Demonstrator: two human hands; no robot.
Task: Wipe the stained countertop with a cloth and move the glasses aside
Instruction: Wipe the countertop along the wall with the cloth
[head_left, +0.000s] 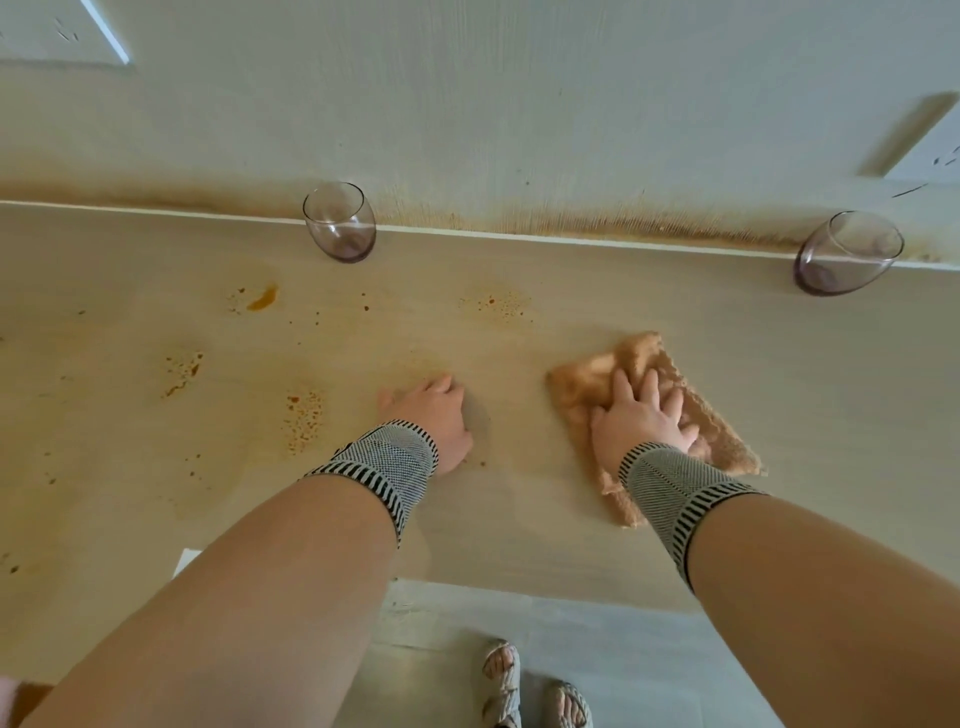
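A pale countertop (623, 530) carries orange-brown stains (304, 415) across its left and middle. My right hand (641, 415) presses flat, fingers spread, on a tan terry cloth (597, 374) right of centre. My left hand (434, 413) rests on the bare counter left of the cloth, fingers bent down against the surface, holding nothing. Two stemless purple-tinted glasses stand upright at the back edge against the wall: one (340, 222) left of centre, the other (847, 254) at the far right. Both are well beyond my hands.
The wall (519, 104) behind the counter has a rusty stain band (597, 226) along its base. Wall outlets sit at the top left (57, 31) and the far right (930, 156). The counter's front edge (519, 590) lies near me, with floor and my sandalled feet (535, 686) below.
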